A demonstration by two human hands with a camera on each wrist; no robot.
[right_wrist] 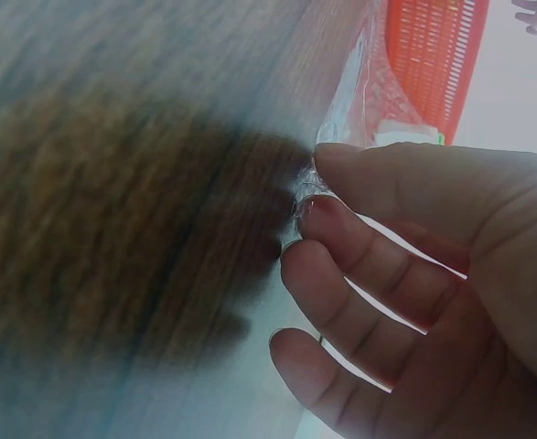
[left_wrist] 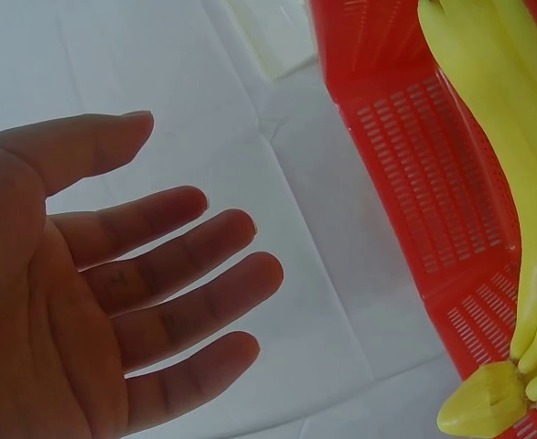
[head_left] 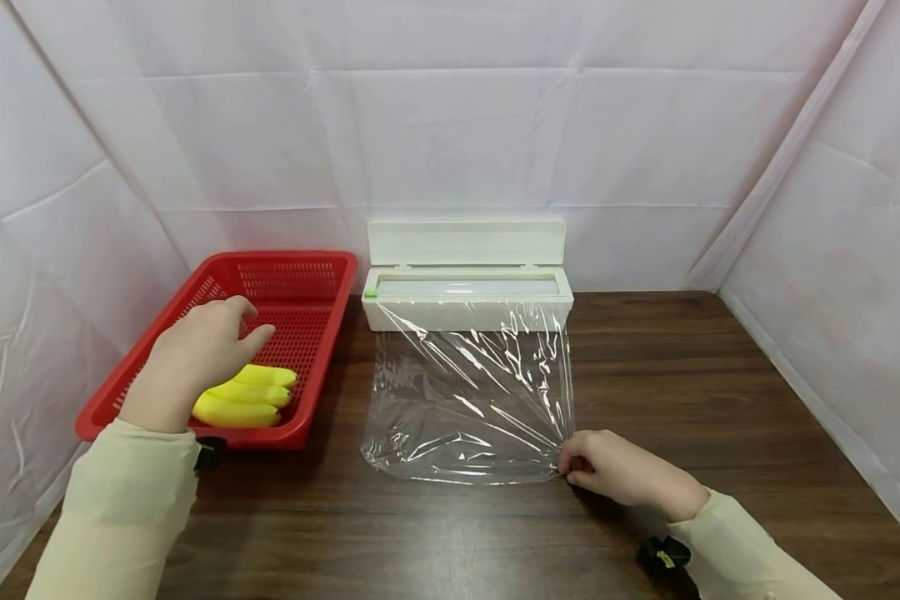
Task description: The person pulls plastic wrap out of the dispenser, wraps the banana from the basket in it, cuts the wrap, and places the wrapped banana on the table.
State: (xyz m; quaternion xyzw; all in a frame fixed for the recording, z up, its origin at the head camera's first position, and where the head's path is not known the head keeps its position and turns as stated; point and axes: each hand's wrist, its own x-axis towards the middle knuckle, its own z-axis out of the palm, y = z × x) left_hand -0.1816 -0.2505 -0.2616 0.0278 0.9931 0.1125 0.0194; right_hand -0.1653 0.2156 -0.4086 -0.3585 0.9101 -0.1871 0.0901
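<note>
A sheet of clear plastic wrap stretches from a white wrap dispenser box, lid raised, toward the front of the table. Its front right corner is bunched between the thumb and forefinger of my right hand, seen pinching it in the right wrist view too. My left hand hovers over the red basket, fingers spread and holding nothing. Beneath it lies a bunch of yellow bananas, partly hidden by the hand in the head view. The bananas appear beside the hand in the left wrist view.
The dark wooden tabletop extends right of the wrap and along the front. White cloth walls enclose the table at the back and both sides. The basket stands left of the dispenser, near the left cloth.
</note>
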